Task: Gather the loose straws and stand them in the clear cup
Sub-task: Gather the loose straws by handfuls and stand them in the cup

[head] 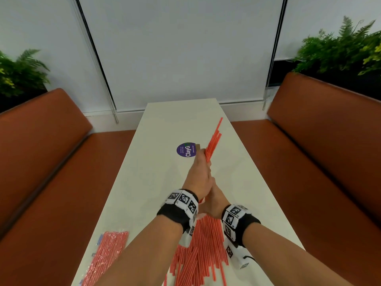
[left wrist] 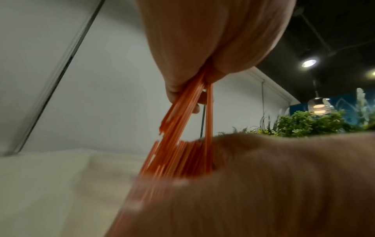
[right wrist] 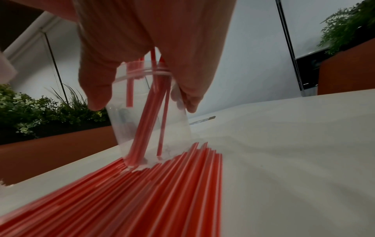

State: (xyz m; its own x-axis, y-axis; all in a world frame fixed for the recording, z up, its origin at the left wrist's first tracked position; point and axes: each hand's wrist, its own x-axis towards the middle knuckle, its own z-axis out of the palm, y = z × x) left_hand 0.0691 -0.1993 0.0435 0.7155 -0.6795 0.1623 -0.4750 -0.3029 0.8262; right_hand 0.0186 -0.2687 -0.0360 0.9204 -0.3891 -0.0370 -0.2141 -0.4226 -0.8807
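Note:
My left hand (head: 203,156) grips a bundle of red straws (head: 214,137) that sticks up and away over the table; in the left wrist view the bundle (left wrist: 180,128) runs down from that hand (left wrist: 190,96) toward my right hand (left wrist: 274,176). My right hand (right wrist: 142,99) holds the clear cup (right wrist: 172,125) near its rim, thumb on one side and fingers on the other. The cup leans, and its base rests on the far end of a pile of loose red straws (right wrist: 142,192). Several straws (right wrist: 146,125) stand inside it. In the head view my hands hide the cup.
The loose pile (head: 202,248) lies on the white table (head: 257,193) near its front edge. A sealed pack of red straws (head: 107,254) lies front left. A purple round sticker (head: 185,149) marks the middle. Brown benches (head: 51,162) flank both sides.

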